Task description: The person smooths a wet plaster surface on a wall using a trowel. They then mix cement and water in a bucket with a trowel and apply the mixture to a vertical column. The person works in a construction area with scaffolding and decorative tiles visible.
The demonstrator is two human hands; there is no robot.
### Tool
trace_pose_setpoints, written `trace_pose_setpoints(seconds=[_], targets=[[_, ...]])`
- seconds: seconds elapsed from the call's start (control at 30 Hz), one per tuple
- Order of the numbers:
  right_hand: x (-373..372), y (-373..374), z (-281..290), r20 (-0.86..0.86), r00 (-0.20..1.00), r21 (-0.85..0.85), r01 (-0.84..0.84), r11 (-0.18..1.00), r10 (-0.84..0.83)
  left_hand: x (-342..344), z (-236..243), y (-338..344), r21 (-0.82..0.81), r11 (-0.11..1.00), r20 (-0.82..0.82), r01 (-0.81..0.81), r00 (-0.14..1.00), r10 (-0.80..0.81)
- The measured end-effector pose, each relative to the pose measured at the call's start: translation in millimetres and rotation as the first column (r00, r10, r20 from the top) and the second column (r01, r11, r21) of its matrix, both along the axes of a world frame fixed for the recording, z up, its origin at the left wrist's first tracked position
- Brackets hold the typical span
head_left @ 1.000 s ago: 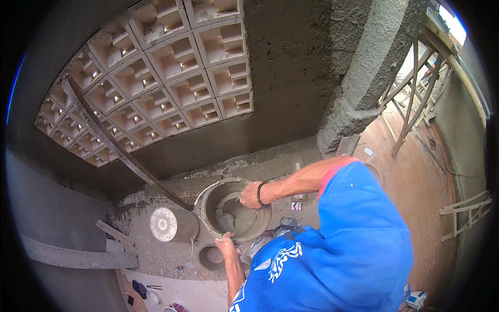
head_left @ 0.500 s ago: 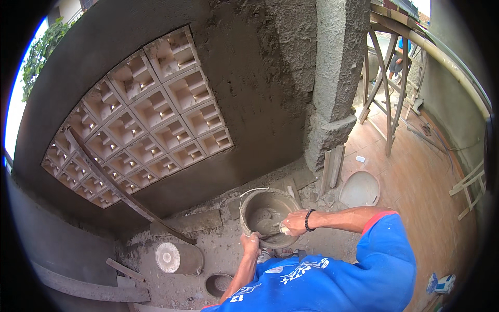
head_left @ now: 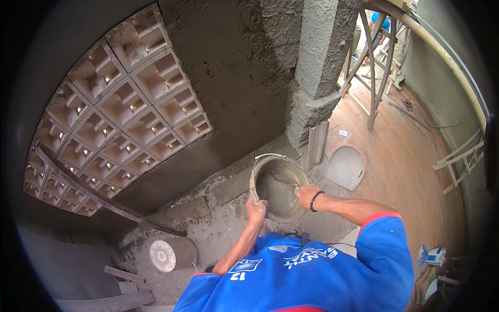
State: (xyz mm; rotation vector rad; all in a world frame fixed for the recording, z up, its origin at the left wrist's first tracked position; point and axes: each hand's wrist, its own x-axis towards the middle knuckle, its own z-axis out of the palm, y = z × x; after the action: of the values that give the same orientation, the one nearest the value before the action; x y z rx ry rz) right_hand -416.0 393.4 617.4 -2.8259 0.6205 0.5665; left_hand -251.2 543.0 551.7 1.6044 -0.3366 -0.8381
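Note:
A grey, mortar-crusted bucket (head_left: 253, 177) with a wire handle sits low in front of me, wet mortar inside it. My left hand (head_left: 257, 210) is closed on its near-left rim. My right hand (head_left: 306, 195) grips a trowel (head_left: 287, 185) at the bucket's right side; the blade reaches into the mortar and is only partly visible. A black bead bracelet is on my right wrist. Just right of the bucket, a pale rounded basin (head_left: 344, 167) lies on the floor. An upside-down bucket (head_left: 167, 253) stands to the left on the dusty ground.
A breeze-block panel (head_left: 119, 114) fills the plastered wall, with a long batten (head_left: 93, 190) leaning against it. A rough column (head_left: 317, 62) stands ahead. Wooden trestles (head_left: 372, 99), a small ladder (head_left: 457, 166) and loose boards (head_left: 317, 143) are at right. A person in blue (head_left: 380, 23) is beyond.
The bucket and both my hands have shifted rightward, away from the upside-down bucket and toward the basin. My view has moved too, bringing the distant person into sight.

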Motion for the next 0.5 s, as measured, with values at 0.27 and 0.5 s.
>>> trace_pose_setpoints(seconds=[0.27, 0.5], targets=[[5, 9, 45, -0.07, 0.997, 0.237, 0.053, 0.97, -0.037, 14, 18, -8, 0.091, 0.989, -0.042, 0.117, 0.993, -0.113], [30, -34, 60, 0.013, 0.997, -0.064, 0.073, 0.995, -0.072, 34, 7, -22, -0.001, 0.992, -0.094, 0.129, 0.987, -0.128]])
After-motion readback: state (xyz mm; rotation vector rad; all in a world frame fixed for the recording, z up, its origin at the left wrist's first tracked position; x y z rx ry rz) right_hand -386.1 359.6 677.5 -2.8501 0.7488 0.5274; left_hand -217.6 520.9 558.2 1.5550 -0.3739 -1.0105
